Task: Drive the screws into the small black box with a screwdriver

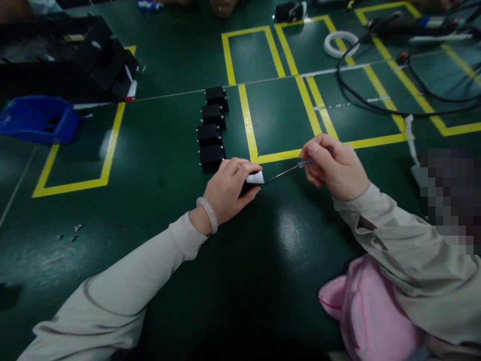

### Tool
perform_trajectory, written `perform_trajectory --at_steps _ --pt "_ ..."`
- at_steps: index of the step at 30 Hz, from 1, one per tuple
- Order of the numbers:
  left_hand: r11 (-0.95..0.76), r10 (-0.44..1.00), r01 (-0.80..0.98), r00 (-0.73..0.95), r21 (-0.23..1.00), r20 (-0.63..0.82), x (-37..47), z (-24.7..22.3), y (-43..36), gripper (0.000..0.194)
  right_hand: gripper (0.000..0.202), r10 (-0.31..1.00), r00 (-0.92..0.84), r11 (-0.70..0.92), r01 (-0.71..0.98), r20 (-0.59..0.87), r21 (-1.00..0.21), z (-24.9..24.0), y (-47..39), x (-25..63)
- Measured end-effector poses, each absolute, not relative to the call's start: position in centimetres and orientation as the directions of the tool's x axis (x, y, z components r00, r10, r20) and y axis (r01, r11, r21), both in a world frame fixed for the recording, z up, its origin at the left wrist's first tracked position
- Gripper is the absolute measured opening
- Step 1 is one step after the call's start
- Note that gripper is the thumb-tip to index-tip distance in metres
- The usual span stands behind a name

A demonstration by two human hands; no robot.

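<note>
My left hand (229,193) is closed round a small black box (246,188) with a white patch (255,177) on its upper side. In my right hand (334,168) is a screwdriver (281,173), gripped by its clear handle. Its thin shaft slants down to the left, and the tip meets or nearly meets the right end of the box. Beyond my left hand stands a column of black boxes (210,133) with small silver screws along their sides. The underside of the held box is hidden by my fingers.
Yellow tape lines (280,156) mark the green table. A blue bin (41,120) and stacked black parts (101,60) stand at left, with loose screws (77,228) nearer me. A white tape roll (341,44) and black cables (370,106) lie at right; something pink (370,306) is below.
</note>
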State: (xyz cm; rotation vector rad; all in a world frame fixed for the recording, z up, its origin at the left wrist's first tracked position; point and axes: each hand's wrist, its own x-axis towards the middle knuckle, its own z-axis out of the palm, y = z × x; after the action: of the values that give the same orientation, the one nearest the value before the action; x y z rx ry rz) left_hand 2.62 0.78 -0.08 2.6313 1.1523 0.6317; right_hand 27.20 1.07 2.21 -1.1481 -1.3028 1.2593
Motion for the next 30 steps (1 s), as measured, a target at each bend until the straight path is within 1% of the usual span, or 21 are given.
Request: perform_trajectory --at_steps 2,7,13,19,24,30 --pt "-0.677 0.736 0.651 0.605 0.344 0.304 2.60 -0.11 0.78 0.032 0.035 0.994 -0.102 0.032 0.015 0.030 -0.999 2.23 1.06 27.18" --pt "-0.675 0.738 0.654 0.607 0.343 0.296 2.62 -0.09 0.81 0.033 0.029 0.995 -0.096 0.015 -0.009 0.016 -1.000 2.28 1.07 27.09" --pt "-0.669 0.743 0.653 0.601 0.355 0.294 2.62 -0.07 0.78 0.033 0.034 0.993 -0.109 0.039 0.015 0.037 -0.999 2.23 1.02 27.14" --pt "-0.675 0.738 0.651 0.603 0.347 0.302 2.62 -0.07 0.79 0.032 0.024 0.995 -0.098 0.019 0.003 0.019 -1.000 2.30 0.97 27.14" --pt "-0.685 0.729 0.649 0.610 0.332 0.312 2.67 -0.01 0.80 0.032 0.028 0.995 -0.094 0.030 0.019 0.028 -0.999 2.33 1.01 27.11" --pt "-0.669 0.743 0.655 0.603 0.350 0.291 2.69 0.02 0.79 0.032 0.029 0.995 -0.099 0.020 0.011 0.019 -1.000 2.20 1.10 27.16"
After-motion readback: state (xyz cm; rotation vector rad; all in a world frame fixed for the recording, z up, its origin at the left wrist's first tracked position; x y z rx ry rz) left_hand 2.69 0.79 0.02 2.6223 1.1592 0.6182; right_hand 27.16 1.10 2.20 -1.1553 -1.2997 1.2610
